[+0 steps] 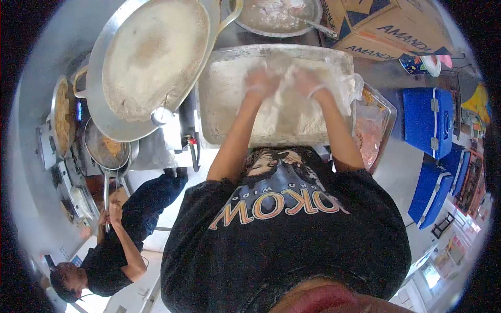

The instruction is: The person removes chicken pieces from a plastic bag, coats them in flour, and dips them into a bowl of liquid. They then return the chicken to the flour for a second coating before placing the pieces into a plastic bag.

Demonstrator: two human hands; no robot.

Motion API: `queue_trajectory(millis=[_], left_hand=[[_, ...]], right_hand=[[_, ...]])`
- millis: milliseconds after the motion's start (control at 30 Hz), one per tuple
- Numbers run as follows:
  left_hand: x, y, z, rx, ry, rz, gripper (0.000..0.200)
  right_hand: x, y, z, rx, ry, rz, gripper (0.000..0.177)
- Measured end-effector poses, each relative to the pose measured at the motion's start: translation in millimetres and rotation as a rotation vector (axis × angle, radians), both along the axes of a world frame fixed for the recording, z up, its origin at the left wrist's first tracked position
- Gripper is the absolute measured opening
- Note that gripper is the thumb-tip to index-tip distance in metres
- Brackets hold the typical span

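Note:
A wide metal tray (209, 140) of white flour (224, 88) lies in front of me. My left hand (262, 81) is in the flour on the tray's left half. My right hand (308, 82) is close beside it, also in the flour. Both appear to wear thin clear gloves and are dusted white. Motion smears the fingers of both, so their grip and anything under them cannot be made out. A crumpled clear plastic bag (357, 86) hangs over the tray's right rim.
A large pan (156, 57) of foamy liquid stands left. A floury bowl (276, 26) sits behind the tray. Right are a tray with a bag of pink meat (368, 135), cardboard boxes (396, 28) and blue coolers (428, 120). A co-worker (112, 266) holds a strainer (107, 151) at lower left.

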State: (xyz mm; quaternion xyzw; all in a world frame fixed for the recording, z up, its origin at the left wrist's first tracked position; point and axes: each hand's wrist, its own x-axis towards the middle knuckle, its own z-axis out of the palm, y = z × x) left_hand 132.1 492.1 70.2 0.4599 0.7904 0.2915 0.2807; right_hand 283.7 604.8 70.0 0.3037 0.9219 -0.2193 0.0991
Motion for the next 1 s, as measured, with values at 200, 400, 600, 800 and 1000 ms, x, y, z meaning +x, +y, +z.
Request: queue_trajectory(millis=[200, 400, 600, 800, 1000], left_hand=[[29.1, -80.4, -154.1, -0.537, 0.086, -0.439, 0.057], [30.7, -82.7, -74.4, -0.378, 0.133, -0.822, 0.045], [3.1, -73.5, -139.7, 0.115, -0.852, -0.083, 0.041], [-12.6, -70.5, -81.5, 0.006, -0.875, 0.189, 0.036], [-16.2, -110.0, -85.5, 0.428, -1.109, 0.305, 0.024]], right_hand=[[51.6, -88.0, -43.4, -0.208, -0.414, -0.046, 0.044], [69.9, -67.9, -162.1, -0.484, 0.399, 0.116, 0.038], [33.1, -44.2, -119.2, -1.205, 0.435, -0.518, 0.032], [33.7, -17.5, -74.0, -0.633, 0.754, 0.1, 0.032], [56.6, -48.4, -58.2, -0.47, 0.619, -0.076, 0.043]])
